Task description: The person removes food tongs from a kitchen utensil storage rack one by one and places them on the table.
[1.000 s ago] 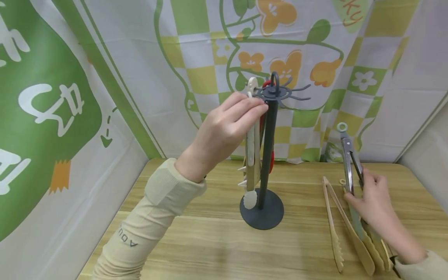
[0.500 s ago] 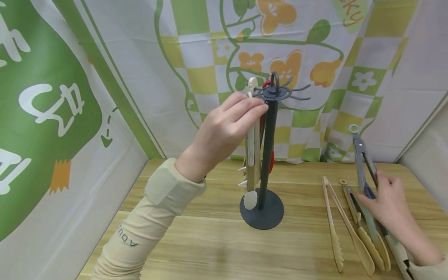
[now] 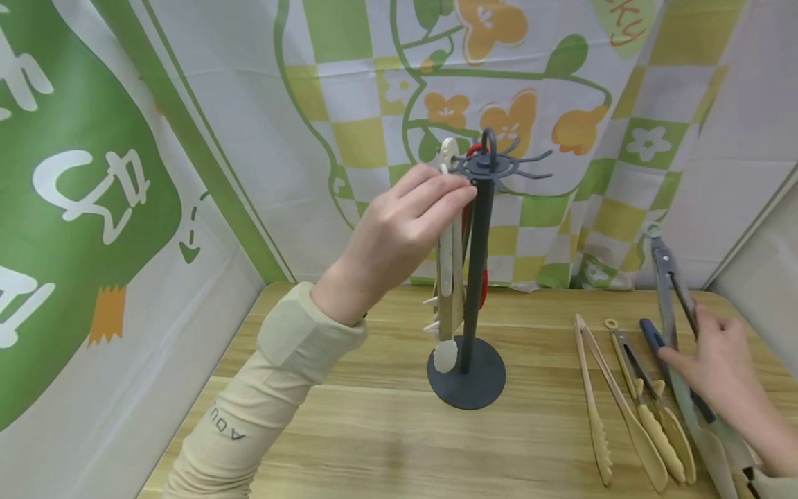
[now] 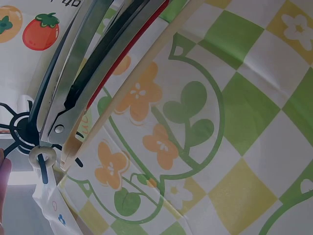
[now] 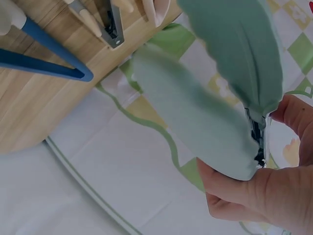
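A dark utensil rack (image 3: 469,378) stands mid-table with a ring of hooks on top. My left hand (image 3: 389,239) grips high on its pole, just under the hooks, with the thumb hidden. White-and-metal tongs (image 3: 445,277) hang there beside the fingers; their upper end shows large in the left wrist view. At the right, my right hand (image 3: 723,367) holds metal tongs (image 5: 239,54) with pale green scalloped heads, handle end up and heads down. In the right wrist view the two heads spread apart above the fingers (image 5: 244,191).
Pinkish tongs (image 3: 591,388) lie spread on the table, beside cream-headed tongs (image 3: 670,436). Blue-handled tongs (image 3: 652,336) lie further right, partly behind the held pair. Something red (image 3: 483,287) hangs behind the pole. Patterned cloth (image 3: 530,229) stands behind the table.
My right hand has moved right with the green-headed tongs, which have uncovered the cream-headed tongs and the blue handle. My left hand and the rack stay in place.
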Tool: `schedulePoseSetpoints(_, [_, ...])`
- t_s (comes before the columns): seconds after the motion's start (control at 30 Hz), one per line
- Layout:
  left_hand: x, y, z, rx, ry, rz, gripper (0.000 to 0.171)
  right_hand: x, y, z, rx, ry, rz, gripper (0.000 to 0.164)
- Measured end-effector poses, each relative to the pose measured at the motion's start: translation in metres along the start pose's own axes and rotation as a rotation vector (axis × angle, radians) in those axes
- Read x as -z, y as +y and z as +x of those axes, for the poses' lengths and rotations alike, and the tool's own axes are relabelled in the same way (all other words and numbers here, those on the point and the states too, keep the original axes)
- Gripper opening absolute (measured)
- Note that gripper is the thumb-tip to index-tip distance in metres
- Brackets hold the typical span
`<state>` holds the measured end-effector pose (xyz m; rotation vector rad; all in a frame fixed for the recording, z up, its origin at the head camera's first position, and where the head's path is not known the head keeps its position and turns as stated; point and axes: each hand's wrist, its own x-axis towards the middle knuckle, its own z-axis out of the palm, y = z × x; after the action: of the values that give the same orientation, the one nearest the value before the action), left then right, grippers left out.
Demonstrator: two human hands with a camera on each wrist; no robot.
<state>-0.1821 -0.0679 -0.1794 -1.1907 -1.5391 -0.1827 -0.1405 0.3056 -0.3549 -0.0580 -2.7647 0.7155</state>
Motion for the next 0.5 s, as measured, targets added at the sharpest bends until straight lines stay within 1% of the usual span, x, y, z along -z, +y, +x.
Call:
schedulePoseSetpoints(0.23, [0.000,0.000,0.000,0.003,-0.005,-0.007,0.018,0.005,0.010,0.001,0.016,0.005,-0.021,0.079])
schedulePoseSetpoints(0.5, [0.000,0.000,0.000,0.002,-0.004,-0.001,0.018,0.012,0.022,0.003,0.003,-0.013,-0.069,0.082])
